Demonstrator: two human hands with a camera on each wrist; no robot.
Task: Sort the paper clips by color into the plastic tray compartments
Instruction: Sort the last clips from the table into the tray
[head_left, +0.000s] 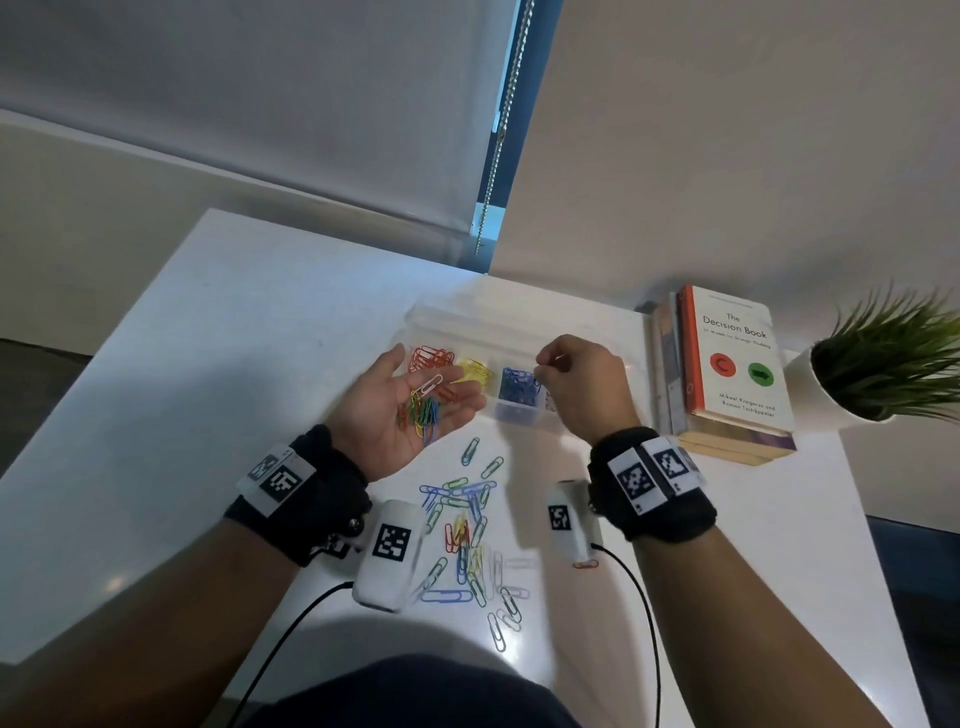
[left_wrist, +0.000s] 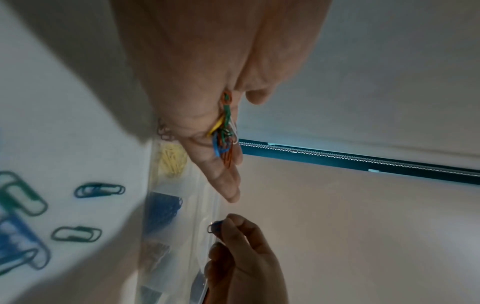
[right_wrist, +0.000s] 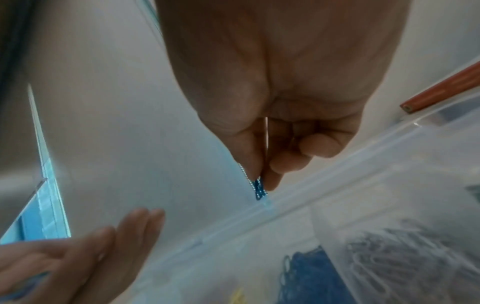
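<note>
Head view: left hand (head_left: 410, 402) held palm up over the white tabletop (head_left: 218, 364), fingers relaxed and nearly straight, cradling a mixed bunch of clips (head_left: 423, 408) in red, green, blue, yellow and white. Right hand (head_left: 582, 384) raised above the clear plastic tray (head_left: 467, 319), thumb and forefinger pinched together over the blue compartment (head_left: 517, 387). Red clips (head_left: 431, 358) in the leftmost compartment, yellow clips (head_left: 475, 369) next to them, blue ones after that. Loose unsorted clips (head_left: 470, 535) scattered on the tabletop near the body, between the two wrists. To the right, a stack of books (head_left: 727, 374) and a potted plant (head_left: 883, 364).

Left wrist view: open palm seen edge on, the bunch of clips (left_wrist: 223, 133) lying along it. Below, the right hand's fingers (left_wrist: 233, 224) pinching a single blue clip (left_wrist: 214, 227) above the tray's rim. Yellow and blue heaps visible through the tray wall; green clips (left_wrist: 98, 190) blurred on the tabletop.

Right wrist view: thumb and forefinger closed on the blue clip (right_wrist: 259, 190), other fingers curled in. Blue heap (right_wrist: 306, 273) directly beneath, a pale heap in the compartment beside it. Left hand's fingers (right_wrist: 135, 226) at lower left.
</note>
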